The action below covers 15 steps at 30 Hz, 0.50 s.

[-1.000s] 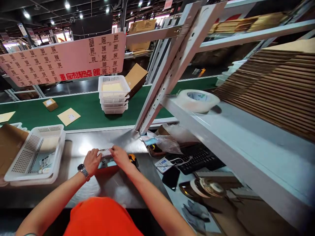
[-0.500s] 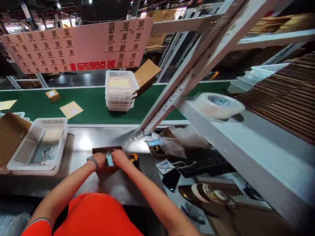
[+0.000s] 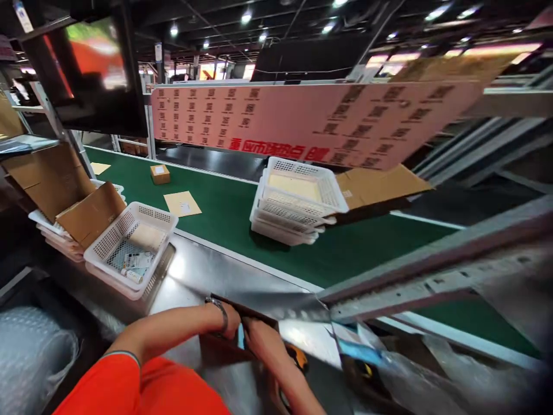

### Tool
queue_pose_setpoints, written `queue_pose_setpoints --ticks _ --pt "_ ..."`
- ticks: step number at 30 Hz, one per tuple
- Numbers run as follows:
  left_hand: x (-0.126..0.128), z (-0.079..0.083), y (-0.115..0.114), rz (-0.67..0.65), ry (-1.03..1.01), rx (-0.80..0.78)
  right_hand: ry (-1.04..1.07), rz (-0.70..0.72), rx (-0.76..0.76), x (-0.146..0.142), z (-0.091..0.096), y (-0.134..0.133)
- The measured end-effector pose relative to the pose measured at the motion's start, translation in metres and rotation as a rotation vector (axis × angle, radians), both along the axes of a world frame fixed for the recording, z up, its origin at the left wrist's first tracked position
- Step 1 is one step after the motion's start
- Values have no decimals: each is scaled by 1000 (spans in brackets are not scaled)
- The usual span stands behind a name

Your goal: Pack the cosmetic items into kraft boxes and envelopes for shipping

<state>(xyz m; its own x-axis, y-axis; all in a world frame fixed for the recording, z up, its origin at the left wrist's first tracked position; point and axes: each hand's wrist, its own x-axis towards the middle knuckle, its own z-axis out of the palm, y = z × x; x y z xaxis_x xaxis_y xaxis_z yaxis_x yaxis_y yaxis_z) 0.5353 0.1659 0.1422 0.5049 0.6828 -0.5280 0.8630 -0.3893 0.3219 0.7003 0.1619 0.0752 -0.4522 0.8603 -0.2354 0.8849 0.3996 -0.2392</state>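
A small open cardboard box [image 3: 218, 347] stands on the metal bench in front of me. My left hand [image 3: 231, 319], with a watch or bracelet at the wrist, reaches into it with the fingers curled down. Close beside it, my right hand [image 3: 260, 336] is also in the box, closed and knuckles up. Between them shows a light-blue flat piece [image 3: 241, 335], its kind unclear. The fingertips of both hands are hidden, so what they pinch cannot be made out. Just right of the box lies a black-and-orange tool [image 3: 298, 357], partly behind my right forearm.
To the left stands a white basket [image 3: 162, 218] holding small packets. Beyond the bench runs a green conveyor belt [image 3: 216, 199], carrying a small carton [image 3: 160, 174], an envelope [image 3: 183, 204] and stacked white baskets [image 3: 298, 214]. A metal post [image 3: 432, 282] slants at right, near clear plastic wrap [image 3: 415, 374].
My view has turned left and tilted, so the bench and baskets appear shifted right, and a screen shows at upper left. Both hands stay in the box.
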Motion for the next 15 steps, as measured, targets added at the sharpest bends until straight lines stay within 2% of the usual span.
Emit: queue_pose_setpoints --ticks 2,4,5,6,8,10,11,12,15 --pt "-30 16 -4 1 -112 115 218 -100 139 20 -7 -5" --pt "-83 33 -7 49 -255 301 435 -299 271 43 -16 -7" --pt "-117 41 -8 95 -288 367 506 -421 270 54 -20 -7" --pt "-153 48 -10 187 -300 430 558 -536 212 63 -25 -7" --pt "-226 57 -13 366 -234 470 647 -688 -25 74 -31 -9" --pt "-287 55 -16 483 -53 338 747 -746 -258 74 -31 -16" --pt "-310 50 -17 530 69 220 798 -771 -349 71 -30 -22" --pt "-328 43 -18 518 122 149 850 -800 -430 66 -28 -28" --pt "-355 18 -20 435 186 32 1016 -883 -602 46 -23 -45"
